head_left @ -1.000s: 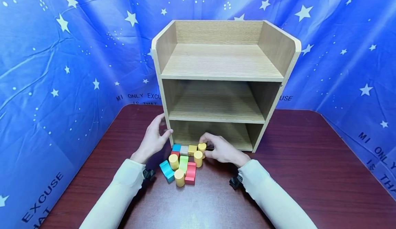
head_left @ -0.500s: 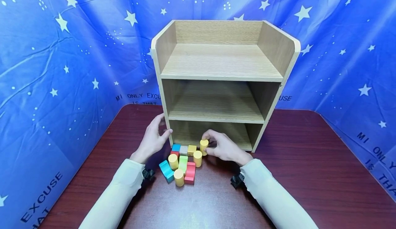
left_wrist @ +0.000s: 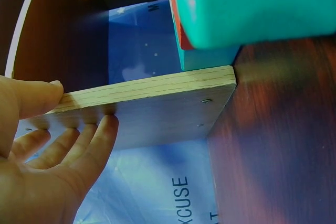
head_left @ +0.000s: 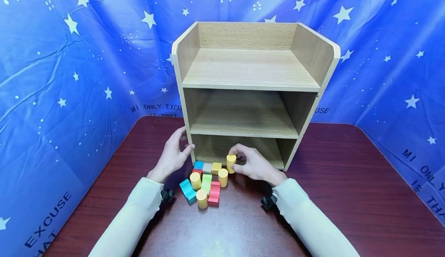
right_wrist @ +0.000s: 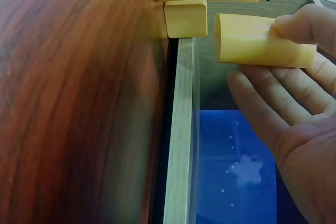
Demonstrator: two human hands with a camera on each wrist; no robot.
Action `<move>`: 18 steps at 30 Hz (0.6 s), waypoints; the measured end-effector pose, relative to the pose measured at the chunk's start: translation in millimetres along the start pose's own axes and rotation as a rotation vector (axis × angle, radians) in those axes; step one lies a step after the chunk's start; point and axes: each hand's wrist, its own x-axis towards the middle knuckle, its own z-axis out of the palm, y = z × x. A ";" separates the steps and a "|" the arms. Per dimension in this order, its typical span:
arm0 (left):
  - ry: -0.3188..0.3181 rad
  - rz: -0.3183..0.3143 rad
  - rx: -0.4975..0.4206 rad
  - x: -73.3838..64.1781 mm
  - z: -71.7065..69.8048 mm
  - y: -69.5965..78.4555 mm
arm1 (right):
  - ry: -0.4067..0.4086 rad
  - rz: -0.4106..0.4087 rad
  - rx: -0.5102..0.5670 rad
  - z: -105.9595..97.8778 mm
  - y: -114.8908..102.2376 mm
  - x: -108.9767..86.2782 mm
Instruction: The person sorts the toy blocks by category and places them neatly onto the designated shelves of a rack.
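Note:
My right hand [head_left: 255, 164] pinches a yellow cylinder block [head_left: 231, 164] between thumb and fingers, upright before the bottom compartment. In the right wrist view that cylinder [right_wrist: 247, 40] is raised off the table, apart from the yellow cube [right_wrist: 186, 19]. My left hand [head_left: 171, 154] holds the left side panel of the wooden shelf [head_left: 250, 86]. In the left wrist view the thumb lies over the panel's front edge [left_wrist: 152, 86] and the fingertips touch its outer face. Beside the hands, a cylinder [head_left: 223, 177] stands near a lime block [head_left: 206, 184] and a red notched block [head_left: 214, 193].
A row of a blue cube [head_left: 198, 165], grey cube [head_left: 207, 168] and yellow cube [head_left: 216, 168] runs along the shelf's front. Other cylinders [head_left: 201, 199] and a teal notched block [head_left: 188, 191] stand nearer on the dark red table [head_left: 347, 195]. A blue star-printed cloth [head_left: 87, 95] hangs behind.
My right hand has lifted the yellow cylinder and shifted it slightly right, away from the neighbouring cylinder and the yellow cube. The left hand stays on the shelf's panel.

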 end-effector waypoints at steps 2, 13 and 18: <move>0.000 0.002 0.002 0.4 0.4 0.0 | 0.003 -0.002 -0.001 -0.8 -1.1 -0.2; 0.006 0.004 0.011 0.4 0.0 0.2 | 0.034 0.015 0.001 -6.1 -12.1 -1.4; 0.006 0.007 0.011 0.4 0.3 -0.7 | 0.064 0.007 0.021 -8.8 -14.8 -2.7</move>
